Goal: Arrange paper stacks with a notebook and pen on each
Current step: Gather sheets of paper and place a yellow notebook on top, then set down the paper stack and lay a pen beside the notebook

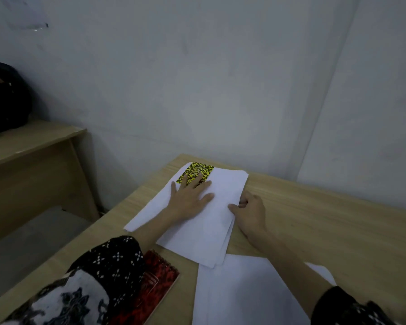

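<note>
A stack of white paper [211,221] lies at an angle on the wooden desk [314,207]. My left hand [188,198] rests flat on it with fingers spread, the fingertips reaching a yellow-and-black speckled notebook [198,171] at the stack's far end. My right hand [251,212] pinches the right edge of the stack, thumb on top and fingers curled under. Another sheet of white paper [244,294] lies nearer to me. A red spiral notebook [157,285] sits by my left sleeve. I see no pen.
The desk's left edge drops to a grey floor [33,242]. A second wooden desk [28,146] stands at the left with a black bag [5,102] on it. A pale wall [197,78] rises right behind the desk.
</note>
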